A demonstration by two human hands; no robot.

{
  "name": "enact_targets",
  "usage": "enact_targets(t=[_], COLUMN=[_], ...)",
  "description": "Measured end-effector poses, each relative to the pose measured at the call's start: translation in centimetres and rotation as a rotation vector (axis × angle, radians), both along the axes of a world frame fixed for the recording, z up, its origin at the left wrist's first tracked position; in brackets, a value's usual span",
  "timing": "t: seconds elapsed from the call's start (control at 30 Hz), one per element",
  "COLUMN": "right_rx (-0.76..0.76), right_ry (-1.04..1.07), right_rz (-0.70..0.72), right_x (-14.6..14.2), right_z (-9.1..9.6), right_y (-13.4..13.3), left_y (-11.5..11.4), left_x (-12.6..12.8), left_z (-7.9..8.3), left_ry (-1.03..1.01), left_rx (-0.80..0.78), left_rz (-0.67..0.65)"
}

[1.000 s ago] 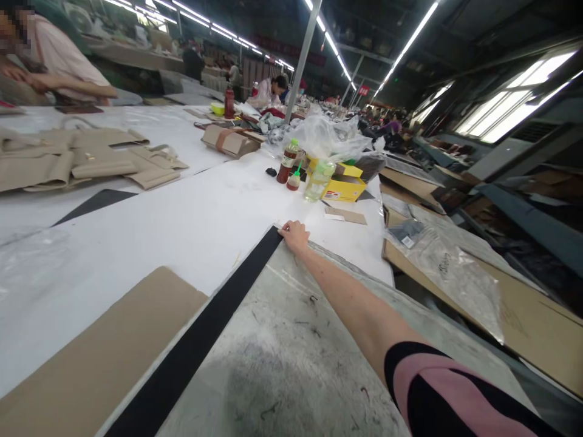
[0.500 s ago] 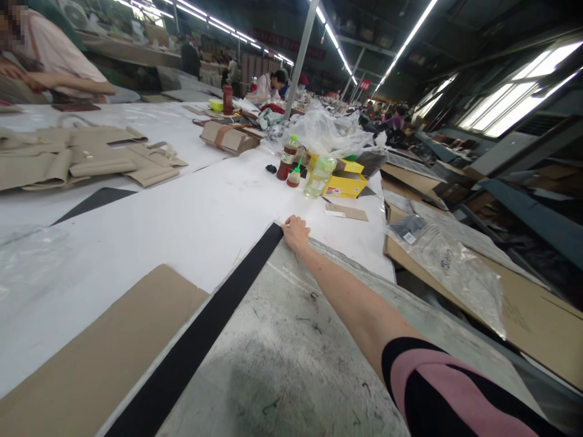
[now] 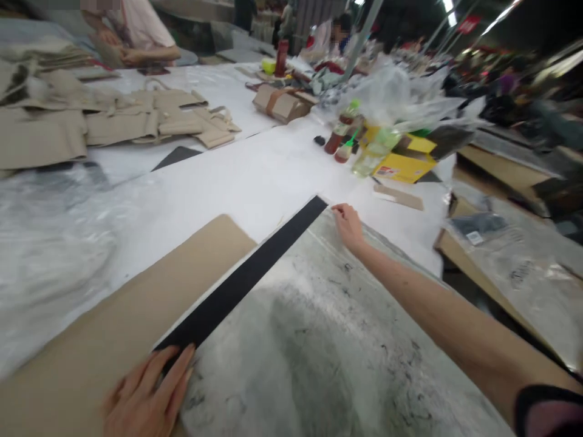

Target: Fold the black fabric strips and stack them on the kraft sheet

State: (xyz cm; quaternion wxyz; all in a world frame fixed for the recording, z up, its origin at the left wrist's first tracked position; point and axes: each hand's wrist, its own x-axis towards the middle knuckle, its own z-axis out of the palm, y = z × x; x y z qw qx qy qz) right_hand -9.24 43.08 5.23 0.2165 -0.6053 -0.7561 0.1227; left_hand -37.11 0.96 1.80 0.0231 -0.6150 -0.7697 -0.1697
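A long black strip (image 3: 248, 276) lies diagonally on the table beside a scuffed grey sheet (image 3: 328, 340). My right hand (image 3: 348, 224) reaches far out and rests on the grey sheet's far corner, fingertips curled at the strip's far end. My left hand (image 3: 148, 397) lies flat at the bottom edge, fingers stretched out on the strip's near end and on the tan cardboard sheet (image 3: 122, 331) to its left.
Bottles (image 3: 341, 130) and a yellow box (image 3: 403, 164) stand at the far end of the white table (image 3: 237, 182). Tan folded pieces (image 3: 118, 121) lie far left, clear plastic (image 3: 50, 255) at left. A person in pink (image 3: 136, 27) works across the table. Cardboard (image 3: 501, 273) lies right.
The view has tilted down and shifted. My left hand has come into sight, pressing the strip's near end. My right hand stays at the strip's far end.
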Motion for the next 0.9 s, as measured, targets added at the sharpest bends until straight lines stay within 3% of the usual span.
enact_targets(t=[0.23, 0.33, 0.47, 0.57, 0.67, 0.8, 0.9], right_rx=[-0.058, -0.071, -0.201, -0.329, -0.487, -0.628, -0.632], right_ry=[0.051, 0.058, 0.097, 0.123, 0.084, 0.035, -0.007], right_rz=[0.377, 0.43, 0.48, 0.566, 0.746, 1.063, 1.15], right_x=[1.4, 2.0, 2.1, 1.7, 0.8, -0.6, -1.5], right_z=[1.7, 2.9, 4.3, 5.0, 5.2, 5.3, 5.0], right_y=[-12.0, -16.6, -22.1, -27.1, -33.0, -40.5, -44.3], left_y=[-0.8, -0.9, -2.4, -6.2, -12.1, -19.1, -21.4], left_x=[0.1, -0.1, -1.0, -1.1, 0.7, 6.7, 11.1], left_z=[1.3, 2.3, 4.3, 5.6, 6.1, 6.2, 5.7], left_ry=[-0.049, -0.122, -0.236, -0.341, -0.439, -0.506, -0.463], left_rx=[-0.047, 0.027, 0.13, 0.076, -0.08, -0.287, -0.351], left_rz=[0.034, 0.051, 0.174, 0.254, 0.299, 0.301, 0.365])
